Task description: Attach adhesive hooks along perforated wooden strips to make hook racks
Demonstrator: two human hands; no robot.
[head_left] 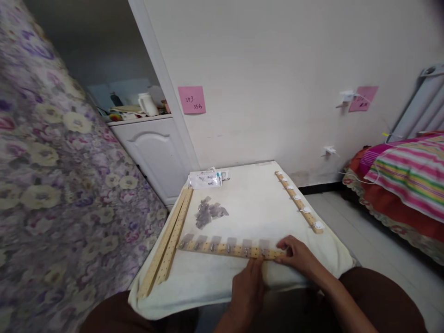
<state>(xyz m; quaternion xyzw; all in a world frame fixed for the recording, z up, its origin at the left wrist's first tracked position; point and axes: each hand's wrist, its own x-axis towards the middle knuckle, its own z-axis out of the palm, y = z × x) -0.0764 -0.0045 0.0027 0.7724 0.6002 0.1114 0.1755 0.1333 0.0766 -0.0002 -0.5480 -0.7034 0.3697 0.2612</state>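
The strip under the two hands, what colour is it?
The strip is pale wood with small holes; head view.

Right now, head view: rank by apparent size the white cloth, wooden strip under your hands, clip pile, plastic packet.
1. white cloth
2. wooden strip
3. clip pile and plastic packet look alike, packet farther off, so unranked.

Both hands are out in front, low and close together. The left hand (248, 286) comes up from the bottom edge, forearm nearly straight ahead, palm down, back of the hand to the camera, fingers stretched forward and lying flat. The right hand (299, 255) sits just beyond and to its right, forearm angling in from the lower right, fingers curled down; their grip is hidden beneath the knuckles.
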